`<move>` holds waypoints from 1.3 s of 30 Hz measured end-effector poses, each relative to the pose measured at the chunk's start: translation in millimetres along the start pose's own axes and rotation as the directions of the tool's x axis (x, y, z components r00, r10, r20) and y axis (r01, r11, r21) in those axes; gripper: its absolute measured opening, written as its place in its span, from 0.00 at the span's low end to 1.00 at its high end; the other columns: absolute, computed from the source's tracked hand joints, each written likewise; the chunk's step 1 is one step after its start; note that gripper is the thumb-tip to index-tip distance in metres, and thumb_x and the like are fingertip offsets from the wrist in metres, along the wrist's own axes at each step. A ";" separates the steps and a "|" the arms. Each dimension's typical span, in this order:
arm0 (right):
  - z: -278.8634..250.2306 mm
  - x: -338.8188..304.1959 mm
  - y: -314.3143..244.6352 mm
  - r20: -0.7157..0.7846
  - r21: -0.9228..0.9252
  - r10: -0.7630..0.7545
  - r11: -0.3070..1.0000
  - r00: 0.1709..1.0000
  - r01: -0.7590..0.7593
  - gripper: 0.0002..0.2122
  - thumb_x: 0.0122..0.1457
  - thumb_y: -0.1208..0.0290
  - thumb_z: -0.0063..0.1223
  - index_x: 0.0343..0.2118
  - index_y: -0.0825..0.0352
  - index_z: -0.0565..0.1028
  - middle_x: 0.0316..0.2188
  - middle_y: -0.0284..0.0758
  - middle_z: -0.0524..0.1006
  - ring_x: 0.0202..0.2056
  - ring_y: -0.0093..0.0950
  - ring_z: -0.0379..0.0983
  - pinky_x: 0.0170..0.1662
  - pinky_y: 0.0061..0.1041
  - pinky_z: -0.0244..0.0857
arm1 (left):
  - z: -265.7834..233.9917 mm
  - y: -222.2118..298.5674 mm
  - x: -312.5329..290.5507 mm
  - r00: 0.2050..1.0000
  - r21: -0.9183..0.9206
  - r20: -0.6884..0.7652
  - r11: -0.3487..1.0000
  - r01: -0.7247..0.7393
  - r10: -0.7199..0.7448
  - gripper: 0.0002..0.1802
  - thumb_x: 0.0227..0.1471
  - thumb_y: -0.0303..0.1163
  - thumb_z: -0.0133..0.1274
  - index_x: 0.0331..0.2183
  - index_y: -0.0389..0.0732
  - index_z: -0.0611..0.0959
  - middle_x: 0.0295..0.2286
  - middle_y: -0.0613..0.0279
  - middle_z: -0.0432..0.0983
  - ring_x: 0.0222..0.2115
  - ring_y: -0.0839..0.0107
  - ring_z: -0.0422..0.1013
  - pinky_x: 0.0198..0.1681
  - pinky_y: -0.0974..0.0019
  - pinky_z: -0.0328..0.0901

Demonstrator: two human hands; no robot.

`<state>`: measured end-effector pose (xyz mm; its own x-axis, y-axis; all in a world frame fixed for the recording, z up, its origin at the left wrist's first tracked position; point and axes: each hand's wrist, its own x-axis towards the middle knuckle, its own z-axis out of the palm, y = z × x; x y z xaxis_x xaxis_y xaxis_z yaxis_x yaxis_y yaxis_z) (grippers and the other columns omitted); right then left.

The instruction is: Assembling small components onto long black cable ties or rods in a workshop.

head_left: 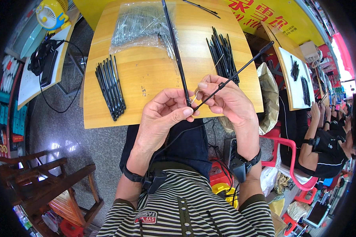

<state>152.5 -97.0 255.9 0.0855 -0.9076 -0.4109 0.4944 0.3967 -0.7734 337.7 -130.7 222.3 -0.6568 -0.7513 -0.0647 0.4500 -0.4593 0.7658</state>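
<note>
My left hand [162,108] pinches the lower end of a long black rod [175,47] between thumb and fingers. A second, shorter black rod [241,69] slants up to the right, its lower end meeting the first in a V at my left fingertips. With closed fingers, my right hand [229,98] holds a thin pale wire [205,81] near that joint, and the shorter rod passes across these fingers. Small details at the joint are hidden by the fingertips. Bundles of similar rods lie left [110,89] and right [221,51] on the wooden table [154,77].
A clear plastic bag of thin wires [140,27] lies on the table's far half. Beside its right edge stands an open brown paper bag [268,98]. A pink stool [290,148] and a co-worker [328,146] are at right, a wooden chair [55,185] at lower left.
</note>
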 end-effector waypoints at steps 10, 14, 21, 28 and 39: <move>16.7 -9.4 -1.0 -0.128 -0.227 -0.234 0.953 0.964 0.201 0.10 0.57 0.63 0.47 0.32 0.66 0.69 0.23 0.34 0.74 0.16 0.14 0.62 0.14 0.10 0.53 | -1.2 -10.5 4.5 0.994 -0.012 -0.091 0.999 0.052 -0.053 0.09 0.49 0.26 0.52 0.34 0.35 0.74 0.29 0.59 0.73 0.28 0.72 0.72 0.29 0.73 0.68; 9.1 -8.8 -2.4 -0.006 -0.029 -0.270 0.962 0.963 0.270 0.27 0.59 0.45 0.30 0.37 0.68 0.70 0.28 0.36 0.75 0.16 0.15 0.62 0.16 0.12 0.55 | -0.2 -12.1 4.5 0.993 -0.048 -0.097 0.997 0.060 -0.065 0.08 0.50 0.27 0.52 0.33 0.35 0.73 0.28 0.60 0.73 0.28 0.72 0.71 0.29 0.73 0.68; 20.5 -19.5 -15.1 -0.125 -0.339 -0.486 0.840 0.865 0.423 0.18 0.58 0.57 0.45 0.40 0.69 0.69 0.28 0.31 0.72 0.19 0.13 0.61 0.16 0.10 0.53 | 2.0 -11.8 4.3 0.987 -0.004 -0.128 0.995 0.097 -0.097 0.08 0.49 0.27 0.52 0.33 0.37 0.74 0.26 0.60 0.73 0.23 0.74 0.70 0.26 0.75 0.65; 11.3 -16.3 -16.2 -0.153 -0.248 -0.467 0.871 0.871 0.423 0.09 0.55 0.68 0.52 0.32 0.69 0.71 0.24 0.28 0.70 0.17 0.13 0.62 0.16 0.11 0.54 | 1.9 -9.7 2.0 0.986 0.042 -0.013 0.985 0.165 -0.165 0.08 0.48 0.27 0.52 0.33 0.36 0.74 0.26 0.62 0.72 0.25 0.75 0.69 0.27 0.75 0.65; 16.7 -10.0 -7.8 -0.024 -0.228 -0.376 0.904 0.926 0.361 0.09 0.56 0.70 0.51 0.34 0.71 0.71 0.21 0.27 0.69 0.17 0.14 0.63 0.17 0.13 0.56 | 10.1 -6.2 9.4 0.988 -0.098 0.019 0.983 0.156 -0.155 0.08 0.50 0.30 0.53 0.32 0.37 0.73 0.27 0.65 0.71 0.24 0.79 0.67 0.25 0.76 0.62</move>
<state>162.2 -93.3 274.1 -0.1280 -0.9866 -0.1012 0.2803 0.0619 -0.9579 322.6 -130.2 223.4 -0.7296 -0.6623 -0.1704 0.3992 -0.6148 0.6801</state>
